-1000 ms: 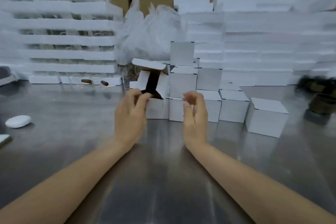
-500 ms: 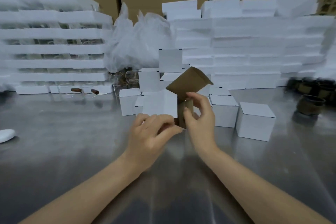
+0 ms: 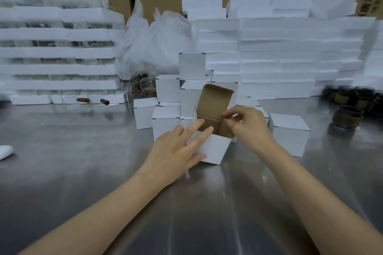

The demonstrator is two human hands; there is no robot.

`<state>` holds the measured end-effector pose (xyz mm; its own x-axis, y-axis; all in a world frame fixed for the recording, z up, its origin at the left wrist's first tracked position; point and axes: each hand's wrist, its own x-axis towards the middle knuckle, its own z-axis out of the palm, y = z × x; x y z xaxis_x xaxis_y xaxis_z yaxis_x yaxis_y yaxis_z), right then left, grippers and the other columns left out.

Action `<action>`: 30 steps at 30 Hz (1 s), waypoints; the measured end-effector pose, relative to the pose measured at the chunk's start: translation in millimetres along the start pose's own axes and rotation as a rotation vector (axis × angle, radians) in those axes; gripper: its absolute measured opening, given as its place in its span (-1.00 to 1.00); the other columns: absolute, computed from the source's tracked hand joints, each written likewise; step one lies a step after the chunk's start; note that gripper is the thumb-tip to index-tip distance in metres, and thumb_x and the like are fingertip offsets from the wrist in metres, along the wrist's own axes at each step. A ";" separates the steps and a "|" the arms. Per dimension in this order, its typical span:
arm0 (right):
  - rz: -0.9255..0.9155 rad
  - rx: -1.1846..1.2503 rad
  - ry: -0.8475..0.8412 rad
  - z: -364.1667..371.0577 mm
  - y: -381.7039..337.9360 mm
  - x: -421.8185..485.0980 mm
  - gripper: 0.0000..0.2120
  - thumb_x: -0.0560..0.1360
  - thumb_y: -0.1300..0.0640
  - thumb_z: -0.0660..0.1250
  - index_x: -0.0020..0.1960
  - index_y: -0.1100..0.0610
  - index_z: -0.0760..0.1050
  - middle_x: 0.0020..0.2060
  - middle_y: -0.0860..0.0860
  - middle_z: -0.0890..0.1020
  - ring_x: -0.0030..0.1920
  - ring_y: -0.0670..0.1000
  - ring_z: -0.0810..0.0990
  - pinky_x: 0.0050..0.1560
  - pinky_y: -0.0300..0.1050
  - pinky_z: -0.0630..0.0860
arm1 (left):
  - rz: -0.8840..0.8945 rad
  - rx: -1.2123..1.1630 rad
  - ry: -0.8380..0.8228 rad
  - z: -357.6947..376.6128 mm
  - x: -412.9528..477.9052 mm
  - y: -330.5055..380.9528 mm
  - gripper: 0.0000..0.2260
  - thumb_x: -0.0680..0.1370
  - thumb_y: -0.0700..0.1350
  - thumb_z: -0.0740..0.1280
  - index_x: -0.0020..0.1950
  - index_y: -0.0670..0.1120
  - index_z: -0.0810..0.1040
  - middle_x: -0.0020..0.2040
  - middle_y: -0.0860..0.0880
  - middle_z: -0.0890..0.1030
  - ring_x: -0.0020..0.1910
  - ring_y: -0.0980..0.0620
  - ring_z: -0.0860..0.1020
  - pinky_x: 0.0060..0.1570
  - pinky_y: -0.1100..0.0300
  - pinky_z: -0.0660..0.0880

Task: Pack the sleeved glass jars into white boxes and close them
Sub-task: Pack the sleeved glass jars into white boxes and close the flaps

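At the far left, stacked white foam trays [image 3: 58, 51] are seen, with bare glass jars [image 3: 71, 100] in front. The open white box [image 3: 213, 145], held above the table half a second ago, is now set down on the steel table [image 3: 83, 172], tilted, lid flap raised. It is steadied by the left hand [image 3: 176, 151], fingers straight against its near wall. A side flap is pinched by the curled fingers of the right hand [image 3: 246, 126]. The box is judged ready for loading, its inside not visible. Closed white boxes [image 3: 289, 132] stand beside it, and the sleeved glass jars [image 3: 348, 118] wait far right, well apart
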<state>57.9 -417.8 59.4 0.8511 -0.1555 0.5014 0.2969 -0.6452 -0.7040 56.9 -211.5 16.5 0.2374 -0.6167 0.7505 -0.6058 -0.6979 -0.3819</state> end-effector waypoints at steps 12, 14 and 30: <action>0.055 -0.354 -0.056 0.0 -4.1 0.2 -0.68 0.38 -0.20 0.45 -0.26 0.07 0.66 -0.24 -0.05 0.58 -0.10 -0.06 0.51 -0.24 -0.19 0.41 | -0.545 -0.313 -0.427 8.0 -6.7 4.2 -0.28 0.41 0.41 0.22 0.49 0.17 0.14 0.21 0.09 0.42 0.08 0.00 0.54 -0.08 0.12 0.48; 0.064 -0.383 -0.050 5.0 -6.5 -2.1 -0.65 0.37 -0.18 0.47 -0.36 0.09 0.59 -0.29 0.03 0.50 -0.16 0.00 0.49 -0.27 -0.15 0.39 | -0.590 -0.516 -0.435 11.5 -9.0 1.8 -0.27 0.42 0.34 0.31 0.50 0.22 0.08 0.16 0.06 0.54 0.11 0.02 0.53 0.01 0.14 0.48; -0.122 -0.144 -0.299 2.6 -5.2 -3.1 -0.68 0.43 0.22 0.29 0.13 -0.05 0.49 -0.38 -0.01 0.53 -0.34 -0.13 0.47 -0.25 -0.26 0.40 | -0.623 -0.973 -0.312 8.8 -15.7 -5.6 -0.62 0.30 0.10 0.57 -0.14 0.15 0.37 -0.48 0.12 0.26 -0.45 0.14 0.18 -0.44 0.30 0.12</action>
<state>54.9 -412.0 60.1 0.9085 0.1419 0.3930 0.3586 -0.7475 -0.5591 63.2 -201.1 2.1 0.7867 -0.4258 0.4470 -0.6098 -0.4232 0.6701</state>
